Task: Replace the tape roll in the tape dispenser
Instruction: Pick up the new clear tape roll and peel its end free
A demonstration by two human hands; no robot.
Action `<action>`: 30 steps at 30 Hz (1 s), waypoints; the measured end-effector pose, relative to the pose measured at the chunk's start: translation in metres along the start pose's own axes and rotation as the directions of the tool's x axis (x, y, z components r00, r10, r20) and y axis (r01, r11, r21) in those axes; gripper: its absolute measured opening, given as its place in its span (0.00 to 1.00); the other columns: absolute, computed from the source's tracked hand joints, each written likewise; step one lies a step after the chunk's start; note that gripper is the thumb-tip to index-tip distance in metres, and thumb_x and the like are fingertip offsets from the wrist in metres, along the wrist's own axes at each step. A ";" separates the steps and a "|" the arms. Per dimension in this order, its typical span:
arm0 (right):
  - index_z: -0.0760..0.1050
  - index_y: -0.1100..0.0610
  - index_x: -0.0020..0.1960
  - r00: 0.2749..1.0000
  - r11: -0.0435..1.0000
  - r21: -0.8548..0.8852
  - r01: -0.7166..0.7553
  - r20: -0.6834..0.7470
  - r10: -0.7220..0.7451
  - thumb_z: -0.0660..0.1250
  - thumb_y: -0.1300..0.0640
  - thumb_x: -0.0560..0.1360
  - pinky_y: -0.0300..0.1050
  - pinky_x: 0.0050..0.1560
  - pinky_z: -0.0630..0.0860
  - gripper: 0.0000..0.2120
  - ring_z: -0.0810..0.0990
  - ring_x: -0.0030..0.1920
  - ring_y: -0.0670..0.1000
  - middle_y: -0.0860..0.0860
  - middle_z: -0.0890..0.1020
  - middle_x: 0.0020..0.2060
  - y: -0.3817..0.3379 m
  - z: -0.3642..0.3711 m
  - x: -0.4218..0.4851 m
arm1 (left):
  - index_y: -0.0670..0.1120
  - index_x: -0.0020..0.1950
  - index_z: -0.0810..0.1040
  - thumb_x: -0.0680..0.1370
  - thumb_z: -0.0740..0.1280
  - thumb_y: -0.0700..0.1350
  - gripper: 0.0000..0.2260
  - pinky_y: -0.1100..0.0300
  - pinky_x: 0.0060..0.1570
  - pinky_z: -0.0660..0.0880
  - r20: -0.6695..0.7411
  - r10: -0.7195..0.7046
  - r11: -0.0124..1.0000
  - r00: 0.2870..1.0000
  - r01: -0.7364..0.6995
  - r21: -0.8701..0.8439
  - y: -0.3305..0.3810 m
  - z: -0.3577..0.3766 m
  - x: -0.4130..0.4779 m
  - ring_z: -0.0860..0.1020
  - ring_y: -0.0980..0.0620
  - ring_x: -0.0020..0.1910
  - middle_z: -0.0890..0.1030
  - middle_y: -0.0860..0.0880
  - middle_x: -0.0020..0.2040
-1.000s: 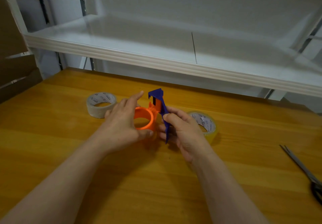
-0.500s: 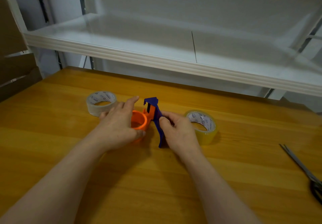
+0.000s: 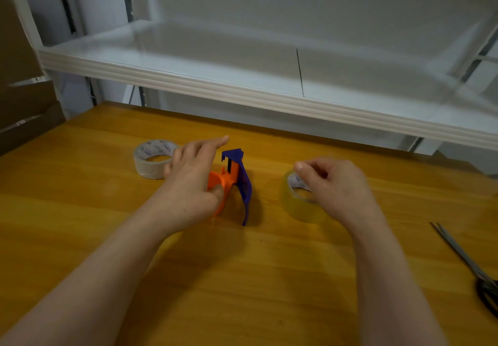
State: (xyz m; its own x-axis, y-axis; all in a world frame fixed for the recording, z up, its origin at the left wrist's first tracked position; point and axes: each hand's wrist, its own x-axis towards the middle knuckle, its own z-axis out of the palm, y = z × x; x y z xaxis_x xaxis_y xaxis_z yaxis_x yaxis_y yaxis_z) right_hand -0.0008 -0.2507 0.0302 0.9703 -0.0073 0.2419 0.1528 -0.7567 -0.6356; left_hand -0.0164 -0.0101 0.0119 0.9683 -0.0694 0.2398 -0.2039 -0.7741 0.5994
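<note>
The tape dispenser (image 3: 244, 184), with a blue handle and an orange hub, stands on the wooden table (image 3: 242, 278) with no roll on its hub. My left hand (image 3: 188, 186) holds it from the left, thumb against the orange ring and fingers stretched over the top. A clear yellowish tape roll (image 3: 301, 208) lies flat to the right of the dispenser. My right hand (image 3: 336, 184) is on it, thumb and curled fingers closed over its rim and core. A second, greyish tape roll (image 3: 149, 162) lies flat at the left, just behind my left fingers.
Scissors (image 3: 469, 262) lie near the table's right edge. A white shelf (image 3: 242, 89) overhangs the back of the table. Brown cardboard boxes (image 3: 24, 119) stand at the far left.
My right hand has let go of the blue handle and moved right onto the yellowish roll. The dispenser has come down to rest on the table, still held by my left hand.
</note>
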 end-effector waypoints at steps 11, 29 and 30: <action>0.77 0.43 0.66 0.922 0.781 -0.625 0.003 0.303 0.239 0.71 0.51 0.77 0.54 0.67 0.66 0.18 0.66 0.69 0.56 0.50 0.76 0.66 0.002 -0.003 -0.002 | 0.59 0.71 0.68 0.73 0.68 0.35 0.30 0.40 0.72 0.63 -0.174 0.014 0.983 0.985 -0.045 -0.176 0.003 0.001 -0.004 0.60 0.53 0.74 0.68 0.60 0.66; 0.81 0.59 0.54 0.971 0.670 0.732 0.126 0.048 -0.235 0.68 0.61 0.79 0.40 0.46 0.79 0.06 0.84 0.44 0.46 0.48 0.86 0.43 -0.029 0.029 -0.008 | 0.50 0.56 0.82 0.76 0.66 0.55 0.15 0.61 0.52 0.79 -0.091 -0.008 0.640 0.996 -0.065 -0.766 0.028 0.017 -0.011 0.83 0.53 0.53 0.86 0.50 0.52; 0.81 0.58 0.54 0.966 0.670 0.730 0.136 0.051 -0.252 0.69 0.61 0.79 0.40 0.46 0.78 0.05 0.84 0.44 0.45 0.48 0.86 0.43 -0.031 0.031 -0.009 | 0.49 0.57 0.82 0.75 0.66 0.56 0.16 0.58 0.55 0.79 -0.083 0.002 0.626 0.997 -0.065 -0.777 0.028 0.018 -0.011 0.83 0.51 0.55 0.86 0.49 0.53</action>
State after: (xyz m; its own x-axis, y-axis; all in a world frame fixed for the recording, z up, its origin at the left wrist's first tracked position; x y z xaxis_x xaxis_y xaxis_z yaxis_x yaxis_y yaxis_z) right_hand -0.0087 -0.2069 0.0249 0.9087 0.2172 0.3566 0.3715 -0.0312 -0.9279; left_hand -0.0297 -0.0424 0.0121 0.9528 -0.0186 0.3031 -0.3030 0.0087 0.9529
